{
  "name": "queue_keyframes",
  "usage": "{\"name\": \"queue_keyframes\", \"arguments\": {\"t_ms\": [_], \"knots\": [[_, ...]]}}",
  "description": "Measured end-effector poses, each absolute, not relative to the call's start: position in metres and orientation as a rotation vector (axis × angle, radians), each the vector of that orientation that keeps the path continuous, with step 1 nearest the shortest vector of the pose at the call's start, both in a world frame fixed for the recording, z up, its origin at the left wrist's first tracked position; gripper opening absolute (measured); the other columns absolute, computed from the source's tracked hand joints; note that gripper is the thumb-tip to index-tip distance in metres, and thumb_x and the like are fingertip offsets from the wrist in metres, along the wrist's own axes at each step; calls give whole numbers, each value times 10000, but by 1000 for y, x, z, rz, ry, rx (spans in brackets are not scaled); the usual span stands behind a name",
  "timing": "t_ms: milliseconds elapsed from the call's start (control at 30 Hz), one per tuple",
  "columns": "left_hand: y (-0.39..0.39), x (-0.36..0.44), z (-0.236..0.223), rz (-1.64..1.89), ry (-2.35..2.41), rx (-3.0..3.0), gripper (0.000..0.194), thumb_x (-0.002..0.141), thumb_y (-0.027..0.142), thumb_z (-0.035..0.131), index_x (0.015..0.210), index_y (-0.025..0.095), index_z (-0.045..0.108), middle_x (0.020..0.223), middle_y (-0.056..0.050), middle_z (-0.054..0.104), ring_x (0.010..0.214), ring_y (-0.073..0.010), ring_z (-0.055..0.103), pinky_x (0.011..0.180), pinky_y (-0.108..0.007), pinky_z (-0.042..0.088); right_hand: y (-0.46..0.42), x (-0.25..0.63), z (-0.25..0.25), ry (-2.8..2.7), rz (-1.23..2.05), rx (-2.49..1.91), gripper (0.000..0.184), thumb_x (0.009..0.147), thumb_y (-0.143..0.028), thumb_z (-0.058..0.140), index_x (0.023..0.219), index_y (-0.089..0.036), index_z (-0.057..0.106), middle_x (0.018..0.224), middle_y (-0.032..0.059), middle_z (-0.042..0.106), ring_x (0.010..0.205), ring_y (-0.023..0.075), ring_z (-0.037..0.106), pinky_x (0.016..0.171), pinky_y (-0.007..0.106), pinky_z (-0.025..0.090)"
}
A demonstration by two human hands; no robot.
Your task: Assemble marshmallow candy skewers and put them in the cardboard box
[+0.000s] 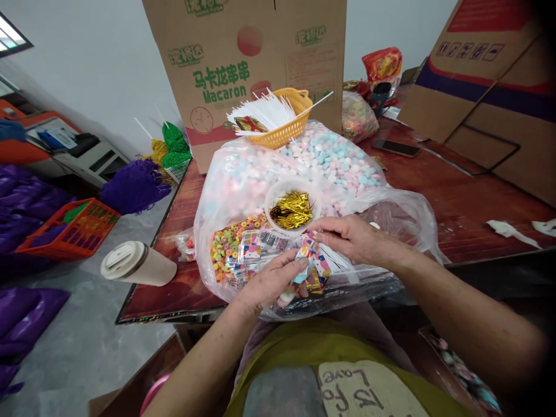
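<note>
On the far left, an orange crate [69,231] stands on the floor among purple bundles [30,202]. Next, at the left edge of the red-brown table [478,200], a lidded cup [150,266] leans to the left; just beyond it is a small clear packet [186,245].

A large clear plastic bag [403,208] covers the middle of the table, with pink, white and blue pieces [347,168] behind and coloured rings [223,255] at its near left. Flat printed wrappers [252,246] lie right of the rings.

The left hand [275,278] is closed on a small printed sachet [305,248], its thumb across the lower part, where a pale blue piece [303,274] shows. The sachet sits between the two hands, in front of a round tub [320,202] of gold strips [292,209]. The right hand [354,237] has thumb and fingers pinched at the sachet's upper end. The hands are close together, joined by the sachet.

Behind, a yellow basket [278,138] of white sticks [264,113] stands before a cardboard box [269,63]. To the right lie a phone [397,148] and, last, a tilted carton [490,104].
</note>
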State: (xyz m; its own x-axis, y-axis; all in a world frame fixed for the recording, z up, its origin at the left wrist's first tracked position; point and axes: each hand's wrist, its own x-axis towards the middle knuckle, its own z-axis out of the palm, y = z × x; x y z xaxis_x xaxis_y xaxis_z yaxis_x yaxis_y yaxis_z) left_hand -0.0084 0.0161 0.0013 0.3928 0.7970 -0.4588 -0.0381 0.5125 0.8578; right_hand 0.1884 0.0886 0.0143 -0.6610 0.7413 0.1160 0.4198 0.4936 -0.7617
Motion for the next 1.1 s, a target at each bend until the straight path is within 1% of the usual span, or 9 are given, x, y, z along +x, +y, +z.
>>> {"name": "queue_keyframes", "arguments": {"t_ms": [100,233,367,533,633,733,933,1000,1100], "knots": [[16,2,-4,706,1039,763,462,756,569,505,956,153,501,676,-37,598,397,-118,506,254,-170,234,81,186,4,-1865,1049,-1101,417,808,-365,516,1171,-162,498,672,-7,530,581,97,457,533,207,361],[20,7,-1,705,1120,680,502,759,581,446,949,122,513,531,-21,537,349,-130,475,272,-190,286,61,177,-6,-1485,1385,-1083,326,754,-412,579,945,-150,550,760,27,565,649,112,508,577,225,404],[19,13,1,789,1086,624,390,723,439,516,1007,172,498,633,-6,567,419,-134,522,386,-231,405,50,165,-8,-1526,1575,-1008,281,724,-387,592,812,-121,578,722,21,549,632,100,478,584,230,391],[18,14,-2,959,1175,638,238,677,316,597,825,131,565,634,9,540,500,-75,486,470,-180,388,50,158,-6,-1419,1657,-982,250,731,-370,561,738,-123,527,615,-32,452,495,46,334,466,196,275],[20,11,-3,1053,1220,670,208,627,271,655,768,126,606,608,22,539,519,-63,465,487,-171,374,49,158,-6,-1446,1732,-947,245,743,-369,539,710,-134,478,562,-47,398,487,54,334,465,196,274],[21,10,-2,1063,1205,608,197,553,247,696,682,126,608,575,24,548,500,-79,474,501,-208,402,45,158,-9,-1584,1606,-974,199,764,-328,504,712,-139,468,578,-34,411,522,71,364,495,206,308],[23,8,-4,1135,1178,564,151,466,175,732,573,128,636,559,13,583,525,-79,505,576,-218,425,38,153,-12,-1845,821,-1131,107,811,-182,436,731,-143,494,668,3,476,648,98,422,620,222,336],[24,6,-6,1157,1164,576,157,458,159,740,590,134,659,578,7,599,549,-81,509,596,-213,415,39,152,-12,-1872,819,-1099,99,812,-183,433,740,-143,489,676,7,479,647,100,424,616,223,337],[23,5,-12,1212,1134,610,148,488,159,737,621,148,673,609,6,613,583,-86,513,623,-216,405,42,152,-16,-1829,1085,-1080,108,813,-227,428,754,-148,470,666,-1,472,612,97,422,576,218,347]]}}
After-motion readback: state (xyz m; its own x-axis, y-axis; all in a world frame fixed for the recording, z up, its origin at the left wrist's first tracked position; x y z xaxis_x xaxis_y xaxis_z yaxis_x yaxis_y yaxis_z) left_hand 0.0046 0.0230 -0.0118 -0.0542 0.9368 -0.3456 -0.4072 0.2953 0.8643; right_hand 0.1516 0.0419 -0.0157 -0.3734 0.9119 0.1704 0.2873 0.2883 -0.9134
